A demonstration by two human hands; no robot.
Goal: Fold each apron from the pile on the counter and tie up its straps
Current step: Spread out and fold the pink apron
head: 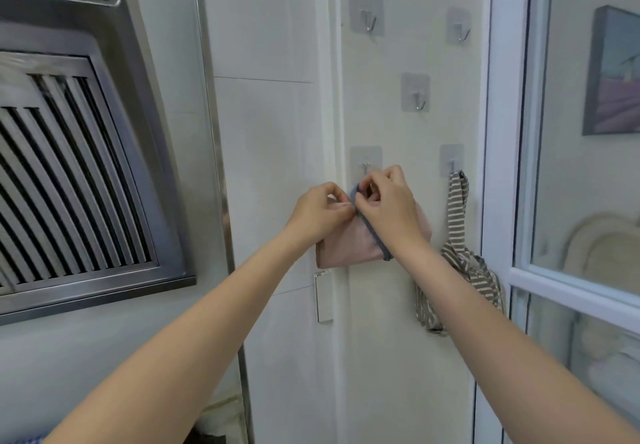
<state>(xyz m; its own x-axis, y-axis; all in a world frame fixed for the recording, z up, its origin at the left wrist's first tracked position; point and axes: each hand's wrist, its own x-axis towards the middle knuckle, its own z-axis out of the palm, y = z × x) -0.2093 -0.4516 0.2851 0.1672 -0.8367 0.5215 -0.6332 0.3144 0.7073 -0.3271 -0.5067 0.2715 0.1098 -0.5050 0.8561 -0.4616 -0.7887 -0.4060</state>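
Both hands — left hand, right hand — pinch the grey strap of the soft, light pink apron; hold by its loop.

The right hand covered the upper right part of the pink apron, and its wrist hid where the grey strap ended. The right forearm masked the striped apron's lower left. The picture's edge cut the range hood.

Left hand and right hand pinch the grey strap of a folded pink apron below a wall hook.
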